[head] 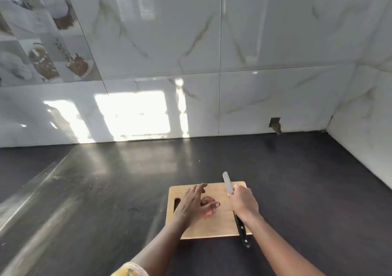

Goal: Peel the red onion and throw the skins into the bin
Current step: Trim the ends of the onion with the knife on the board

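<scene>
From the head view, a wooden cutting board (220,228) lies on the dark table (95,191) below a marble-tiled wall (265,53). The red onion (209,208) sits on the board's middle, partly covered by the left hand (194,204), whose fingers are spread and fairly straight, thumb lying on the onion. The right hand (242,203) is curled round a knife (228,183), blade pointing away, black handle trailing past the board's near edge

A dark, matte surface (307,191) stretches from the near edge to the far wall, with pale glare streaked across its left side. A light wooden cutting board (214,228) lies flat on it, near and centre, its handle slot at the left end.
</scene>
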{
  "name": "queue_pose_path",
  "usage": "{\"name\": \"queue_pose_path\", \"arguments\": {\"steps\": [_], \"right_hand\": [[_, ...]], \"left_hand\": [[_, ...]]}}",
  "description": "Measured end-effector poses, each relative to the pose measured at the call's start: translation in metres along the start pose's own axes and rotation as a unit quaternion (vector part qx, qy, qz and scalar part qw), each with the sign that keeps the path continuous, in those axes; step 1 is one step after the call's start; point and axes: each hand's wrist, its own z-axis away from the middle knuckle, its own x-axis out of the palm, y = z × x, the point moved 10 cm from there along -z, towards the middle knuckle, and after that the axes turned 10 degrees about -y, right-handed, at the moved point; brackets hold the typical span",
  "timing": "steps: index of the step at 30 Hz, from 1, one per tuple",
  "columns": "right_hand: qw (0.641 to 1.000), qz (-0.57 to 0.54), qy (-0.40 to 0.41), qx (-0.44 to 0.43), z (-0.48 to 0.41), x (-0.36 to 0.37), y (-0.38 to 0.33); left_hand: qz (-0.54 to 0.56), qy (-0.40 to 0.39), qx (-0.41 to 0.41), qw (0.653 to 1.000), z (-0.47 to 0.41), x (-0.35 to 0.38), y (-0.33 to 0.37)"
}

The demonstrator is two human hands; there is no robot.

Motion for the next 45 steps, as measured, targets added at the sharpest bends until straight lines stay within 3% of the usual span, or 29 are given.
{"name": "queue_pose_path", "arguments": {"steps": [5,11,13,21,31,35,40,43,45], "right_hand": [[0.999,-0.012,0.023,0.031,0.018,-0.007,0.016],[0.986,0.071,-0.128,0.080,0.032,0.015,0.025],[0.983,0.080,-0.143,0.079,0.034,0.019,0.026],[0.988,0.008,-0.134,0.076,0.035,0.018,0.026],[0.981,-0.174,-0.077,0.042,0.041,0.021,0.023],[0.929,-0.356,-0.096,0.024,0.050,0.039,0.015],[0.855,-0.494,-0.156,0.027,0.058,0.060,0.007],[0.808,-0.564,-0.167,0.046,0.061,0.068,0.010],[0.798,-0.577,-0.165,0.051,0.062,0.069,0.013]], "left_hand": [[-0.036,0.032,0.000,0.999,0.009,0.004,-0.004],[0.045,0.033,-0.015,0.998,0.017,0.017,-0.011],[0.060,0.046,-0.015,0.997,0.019,0.017,-0.014],[0.093,0.107,0.003,0.990,0.017,-0.002,-0.010],[0.037,0.095,-0.013,0.995,0.009,-0.011,0.006],[0.023,0.079,-0.021,0.996,0.000,-0.008,0.011],[-0.018,0.049,-0.027,0.998,-0.001,-0.003,0.022],[0.103,0.049,-0.048,0.992,0.000,0.004,0.012],[0.190,0.057,-0.045,0.979,0.001,0.008,0.009]]}}
